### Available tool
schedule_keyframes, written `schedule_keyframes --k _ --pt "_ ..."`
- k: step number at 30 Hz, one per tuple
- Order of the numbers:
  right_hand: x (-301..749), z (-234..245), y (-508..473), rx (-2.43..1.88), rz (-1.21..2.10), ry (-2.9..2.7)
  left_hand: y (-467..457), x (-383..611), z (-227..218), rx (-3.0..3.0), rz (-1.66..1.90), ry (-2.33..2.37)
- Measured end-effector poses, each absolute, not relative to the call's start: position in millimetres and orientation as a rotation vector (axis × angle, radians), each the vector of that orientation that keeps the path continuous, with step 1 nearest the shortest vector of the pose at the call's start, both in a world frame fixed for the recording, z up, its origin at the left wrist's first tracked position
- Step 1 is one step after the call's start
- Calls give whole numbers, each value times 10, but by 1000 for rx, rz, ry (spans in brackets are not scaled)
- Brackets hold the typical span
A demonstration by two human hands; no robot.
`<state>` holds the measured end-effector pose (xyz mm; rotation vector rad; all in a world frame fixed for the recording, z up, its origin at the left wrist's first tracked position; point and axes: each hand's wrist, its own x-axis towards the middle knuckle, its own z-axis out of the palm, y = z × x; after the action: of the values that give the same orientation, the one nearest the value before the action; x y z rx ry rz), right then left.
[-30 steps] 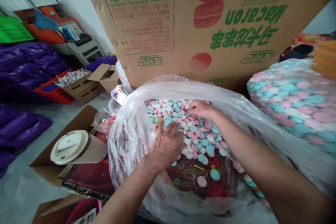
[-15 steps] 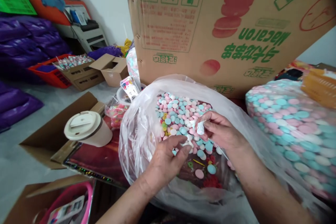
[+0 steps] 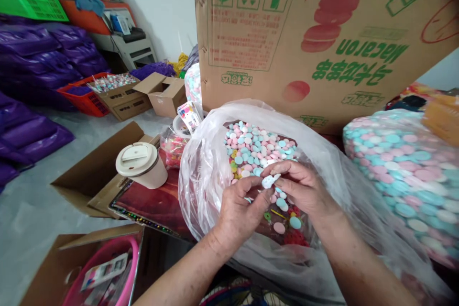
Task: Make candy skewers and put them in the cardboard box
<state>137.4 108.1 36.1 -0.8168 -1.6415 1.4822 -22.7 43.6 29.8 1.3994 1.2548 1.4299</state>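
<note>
Between both hands is a small, crumpled-looking white piece (image 3: 269, 180) with faint speckles; its exact kind is not clear. My right hand (image 3: 307, 190) pinches it from the right with thumb and fingertips. From the other side, my left hand (image 3: 241, 206) closes thumb and forefinger on its left edge. Below the hands, an opened clear plastic bag (image 3: 201, 167) holds a heap of pink, blue and white discs (image 3: 251, 141). Several yellow-green bits (image 3: 234, 167) lie at the heap's left, and a thin yellow stick (image 3: 278, 213) is nearer me.
A big cardboard carton (image 3: 251, 33) stands behind the bag. To the right bulges a full bag of pastel discs (image 3: 401, 167). A lidded cup (image 3: 141, 165) sits on the dark red tabletop (image 3: 154, 205) at left. Below it, a box holds a pink basket (image 3: 132, 267).
My left hand has come up and right to the white piece, which my right hand held alone before. The piece has tilted flatter. The whole view has shifted slightly left.
</note>
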Motion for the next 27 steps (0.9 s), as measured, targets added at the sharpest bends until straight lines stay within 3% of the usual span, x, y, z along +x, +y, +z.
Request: schedule_keyframes --k 8,15,21,27 --pt "1353 458 858 -956 1185 -1766 401 -242 293 1988 1533 1500" --pt "1281 553 743 -957 870 -1900 332 -282 313 1528 1461 1281" --pt "1059 474 653 -1048 967 -1859 220 -378 273 1295 1409 1191" --pt "883 589 891 -1262 988 -1682 121 -930 383 1531 1361 1857"
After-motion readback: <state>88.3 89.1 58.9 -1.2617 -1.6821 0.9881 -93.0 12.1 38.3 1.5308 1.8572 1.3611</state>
